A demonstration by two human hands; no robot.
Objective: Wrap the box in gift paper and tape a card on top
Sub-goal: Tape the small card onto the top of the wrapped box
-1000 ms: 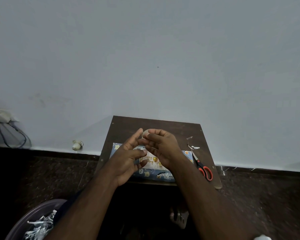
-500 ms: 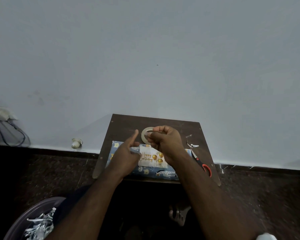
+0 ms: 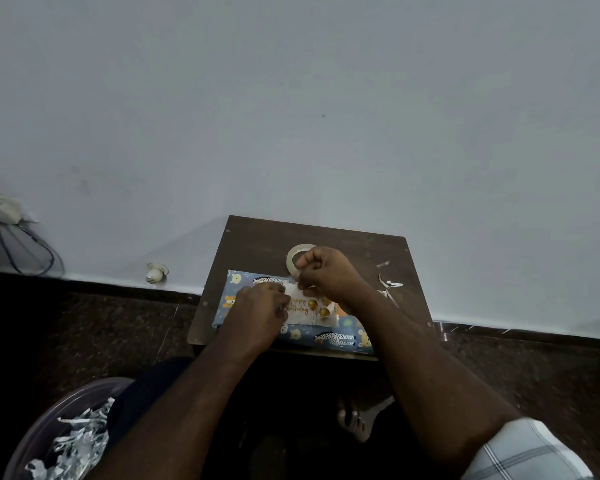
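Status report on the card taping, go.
Left hand presses the card onto the wrapped box. Right hand grips the tape roll at the card's top edge. Scissors hidden behind right forearm; nothing blocking.

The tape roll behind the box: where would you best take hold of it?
Pinch the tape roll by its ring wall at the far-left arc, coming from above. It seems to lie flat on the table, open hole upward, and the right hand covers its near-right side.

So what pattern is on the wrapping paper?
Blue gift paper printed with small cartoon bears and spotted animals, seen from the head camera.
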